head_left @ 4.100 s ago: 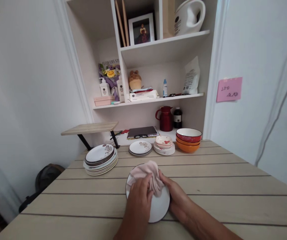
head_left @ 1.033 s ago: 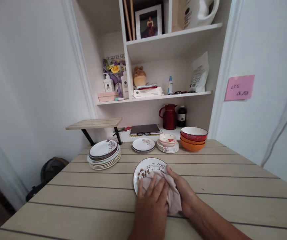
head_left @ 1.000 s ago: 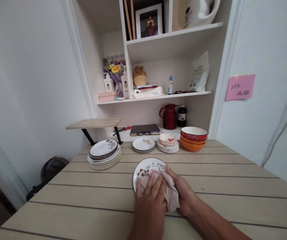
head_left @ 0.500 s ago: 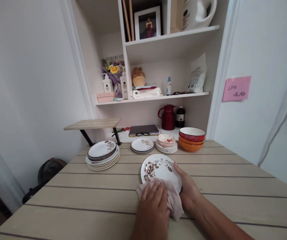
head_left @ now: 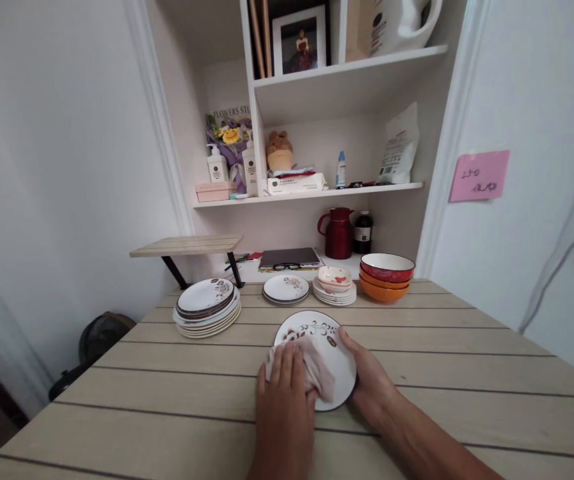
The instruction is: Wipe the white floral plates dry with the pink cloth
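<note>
A white plate (head_left: 339, 365) with a brown flower pattern and dark rim is held just over the table's near middle. My right hand (head_left: 371, 380) grips its right edge, thumb on top and fingers hidden beneath. Pressed on the plate's left part is a pale pink cloth (head_left: 317, 365), with my left hand (head_left: 287, 387) laid over it, fingers bent onto it. The cloth covers some of the flower pattern. Beyond the plate lie a small stack of similar plates (head_left: 287, 288) and small white plates (head_left: 335, 297) with little patterned dishes (head_left: 334, 277) on top.
A tall stack of plates (head_left: 205, 297) stands at left by a small raised shelf (head_left: 187, 245). Red and orange bowls (head_left: 387, 277) are stacked at the back right. Behind are a laptop (head_left: 291, 257), a red jug (head_left: 339, 233) and a dark bottle (head_left: 363, 232).
The left hand and cloth have slid left and up across the plate, baring its lower right part. The plate and right hand have shifted slightly left.
</note>
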`<action>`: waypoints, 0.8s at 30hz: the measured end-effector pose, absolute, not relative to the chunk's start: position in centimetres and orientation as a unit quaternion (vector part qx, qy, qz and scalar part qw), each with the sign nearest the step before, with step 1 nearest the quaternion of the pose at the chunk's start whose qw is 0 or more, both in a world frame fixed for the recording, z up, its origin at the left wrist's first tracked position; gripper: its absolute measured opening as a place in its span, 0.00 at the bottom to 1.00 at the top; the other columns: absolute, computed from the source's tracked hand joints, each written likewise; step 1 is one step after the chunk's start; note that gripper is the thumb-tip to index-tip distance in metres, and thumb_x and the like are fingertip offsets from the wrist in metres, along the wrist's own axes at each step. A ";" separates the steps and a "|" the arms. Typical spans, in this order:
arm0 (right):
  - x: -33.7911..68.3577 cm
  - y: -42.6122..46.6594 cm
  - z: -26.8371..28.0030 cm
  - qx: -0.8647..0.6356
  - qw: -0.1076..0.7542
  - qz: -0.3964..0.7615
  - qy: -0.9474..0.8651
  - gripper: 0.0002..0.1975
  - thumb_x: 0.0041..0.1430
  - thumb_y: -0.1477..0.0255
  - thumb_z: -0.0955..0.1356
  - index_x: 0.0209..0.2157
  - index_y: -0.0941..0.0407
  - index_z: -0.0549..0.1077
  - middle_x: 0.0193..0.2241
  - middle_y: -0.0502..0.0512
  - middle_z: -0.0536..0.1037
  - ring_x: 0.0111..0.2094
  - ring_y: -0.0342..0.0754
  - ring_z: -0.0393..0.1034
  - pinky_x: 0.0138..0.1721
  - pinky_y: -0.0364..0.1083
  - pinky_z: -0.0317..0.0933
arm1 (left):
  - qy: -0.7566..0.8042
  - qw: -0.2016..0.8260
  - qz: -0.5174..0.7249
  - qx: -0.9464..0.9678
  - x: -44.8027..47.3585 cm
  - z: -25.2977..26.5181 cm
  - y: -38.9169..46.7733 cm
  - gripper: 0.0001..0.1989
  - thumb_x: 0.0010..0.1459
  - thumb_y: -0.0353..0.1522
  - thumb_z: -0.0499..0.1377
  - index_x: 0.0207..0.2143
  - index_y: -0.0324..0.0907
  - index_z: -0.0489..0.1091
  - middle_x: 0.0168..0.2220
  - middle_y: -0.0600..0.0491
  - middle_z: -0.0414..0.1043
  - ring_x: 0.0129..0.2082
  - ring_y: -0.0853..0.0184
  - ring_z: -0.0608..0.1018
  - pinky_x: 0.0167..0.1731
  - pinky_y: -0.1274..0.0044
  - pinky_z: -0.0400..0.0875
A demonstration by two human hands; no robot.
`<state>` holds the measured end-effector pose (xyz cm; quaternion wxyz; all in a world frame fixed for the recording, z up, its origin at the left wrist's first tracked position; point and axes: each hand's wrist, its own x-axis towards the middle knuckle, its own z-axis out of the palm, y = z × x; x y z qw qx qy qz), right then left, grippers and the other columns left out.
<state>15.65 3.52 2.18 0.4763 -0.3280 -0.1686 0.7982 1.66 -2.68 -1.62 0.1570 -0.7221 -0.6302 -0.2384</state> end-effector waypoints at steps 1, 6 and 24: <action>15.8 3.7 2.1 -0.329 0.479 0.797 -0.165 0.25 0.57 0.59 0.67 0.50 0.62 0.71 0.40 0.63 0.81 0.42 0.56 0.76 0.51 0.53 0.63 | -0.625 0.153 -0.233 -0.729 1.7 -1.7 -2.7 0.29 0.56 0.26 0.53 0.61 0.43 0.59 0.62 0.48 0.60 0.62 0.56 0.63 0.56 0.59 0.63; 16.8 4.6 1.9 -0.314 0.475 0.809 -0.146 0.23 0.57 0.60 0.67 0.48 0.61 0.72 0.40 0.64 0.81 0.42 0.57 0.76 0.51 0.55 0.63 | -0.529 0.134 -0.228 -0.806 2.2 -1.8 -3.2 0.27 0.57 0.31 0.56 0.60 0.44 0.60 0.61 0.52 0.63 0.60 0.60 0.65 0.57 0.65 0.64; 16.0 3.9 2.0 -0.364 0.492 0.772 -0.173 0.24 0.54 0.59 0.69 0.48 0.61 0.72 0.38 0.61 0.82 0.41 0.55 0.76 0.50 0.52 0.64 | -0.633 0.093 -0.210 -0.739 1.9 -1.9 -2.7 0.30 0.58 0.31 0.53 0.63 0.42 0.54 0.64 0.47 0.55 0.63 0.56 0.60 0.56 0.54 0.62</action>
